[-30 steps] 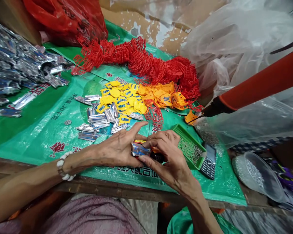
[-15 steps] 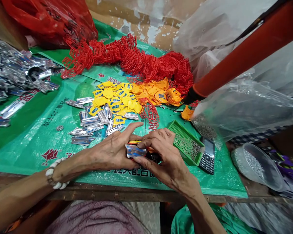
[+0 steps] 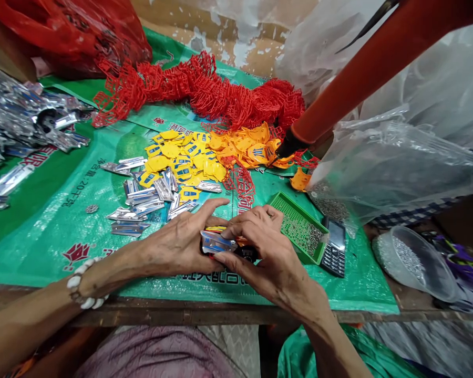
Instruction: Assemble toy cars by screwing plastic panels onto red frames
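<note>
Work surface: a green woven plastic sheet [image 3: 63, 220] spread over a wooden table edge, seen from above. At the near middle of the sheet, a small silver metal plate [image 3: 216, 242] is held between both hands, just above the sheet; beneath it lies a stack with red, yellow and black parts, mostly hidden. Left hand [image 3: 181, 247]: fingers curled, thumb pressed to the plate's left end, forefinger stretched forward over it. Right hand [image 3: 270, 257]: fingers bent and closed on the plate's right end, thumb beneath. A white bead bracelet [image 3: 84, 289] sits on the left wrist. Just right of the right hand stands a green tray [image 3: 287, 205] holding small metal bits, touching a keypad phone [image 3: 334, 247]. Beyond the hands lie loose silver plates [image 3: 142, 202], then yellow plastic tags [image 3: 185, 160], then a heap of red plastic frames [image 3: 220, 97]. An orange tube [image 3: 362, 63] slants in from the upper right above a clear plastic bag [image 3: 398, 168].
</note>
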`<state>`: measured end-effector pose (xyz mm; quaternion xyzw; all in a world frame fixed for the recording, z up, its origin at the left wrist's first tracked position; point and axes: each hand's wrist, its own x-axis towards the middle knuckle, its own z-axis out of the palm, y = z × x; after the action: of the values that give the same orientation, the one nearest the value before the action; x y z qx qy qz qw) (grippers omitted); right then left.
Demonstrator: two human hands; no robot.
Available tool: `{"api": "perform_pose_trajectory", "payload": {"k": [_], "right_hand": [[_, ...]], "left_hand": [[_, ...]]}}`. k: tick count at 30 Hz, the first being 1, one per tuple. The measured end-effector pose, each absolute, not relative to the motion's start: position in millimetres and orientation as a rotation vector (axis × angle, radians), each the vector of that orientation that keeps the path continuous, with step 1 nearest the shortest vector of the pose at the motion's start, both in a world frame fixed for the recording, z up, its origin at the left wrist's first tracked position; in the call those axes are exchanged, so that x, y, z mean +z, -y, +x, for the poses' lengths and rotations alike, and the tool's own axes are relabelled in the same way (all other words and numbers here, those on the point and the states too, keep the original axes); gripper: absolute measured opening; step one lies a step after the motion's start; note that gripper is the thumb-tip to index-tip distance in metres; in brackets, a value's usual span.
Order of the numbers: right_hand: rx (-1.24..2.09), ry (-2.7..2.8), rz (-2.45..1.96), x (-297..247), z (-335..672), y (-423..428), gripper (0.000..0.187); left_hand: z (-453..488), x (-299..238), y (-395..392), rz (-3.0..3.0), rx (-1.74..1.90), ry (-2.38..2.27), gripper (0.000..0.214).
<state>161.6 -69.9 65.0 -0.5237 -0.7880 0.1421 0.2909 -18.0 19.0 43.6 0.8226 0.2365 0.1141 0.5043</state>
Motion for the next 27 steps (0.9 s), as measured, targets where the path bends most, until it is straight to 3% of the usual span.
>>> {"api": "perform_pose_trajectory", "payload": {"k": [15, 27], "right_hand": [[0.379, 2.168, -1.410, 66, 168, 67, 0.015], [0.729, 2.111, -1.512, 79, 168, 61, 0.014]], "left_hand": [[-18, 42, -18, 1.961, 0.280, -0.577, 0.076], [-17, 39, -18, 1.972, 0.312, -0.558, 0.091]]}}
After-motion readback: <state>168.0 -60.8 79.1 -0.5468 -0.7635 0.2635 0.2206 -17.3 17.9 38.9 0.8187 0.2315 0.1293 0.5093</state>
